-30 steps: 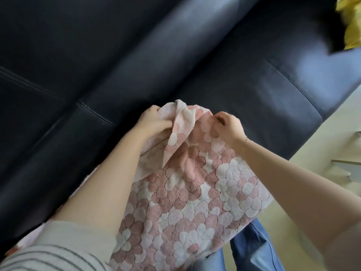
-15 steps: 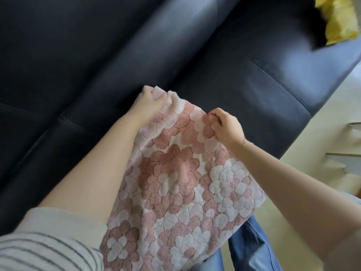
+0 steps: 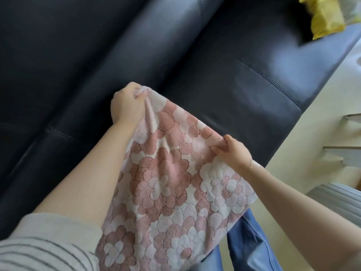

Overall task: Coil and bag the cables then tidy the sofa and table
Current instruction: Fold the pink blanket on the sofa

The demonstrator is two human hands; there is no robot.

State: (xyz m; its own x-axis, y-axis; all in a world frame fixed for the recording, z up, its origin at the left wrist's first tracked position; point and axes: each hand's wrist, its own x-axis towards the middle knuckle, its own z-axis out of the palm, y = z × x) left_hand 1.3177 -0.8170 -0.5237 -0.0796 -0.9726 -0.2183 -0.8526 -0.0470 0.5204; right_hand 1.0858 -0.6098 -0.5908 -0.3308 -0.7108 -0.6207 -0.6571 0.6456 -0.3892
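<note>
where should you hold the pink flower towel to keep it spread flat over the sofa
By its two far corners, from the near side, as now: the left hand grips one corner, the right hand pinches the other. The towel is limp, so hands set apart along that edge probably keep it flat above the sofa.

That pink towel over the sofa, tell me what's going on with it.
A person is holding a pink and white flower-patterned towel up in front of a black leather sofa. The left hand grips one top corner and the right hand pinches the other, so the top edge is stretched between them and the rest hangs down over the person's blue trousers. Something yellow sits at the far end of the sofa; it is too blurred to identify. No cables are in view.
</note>
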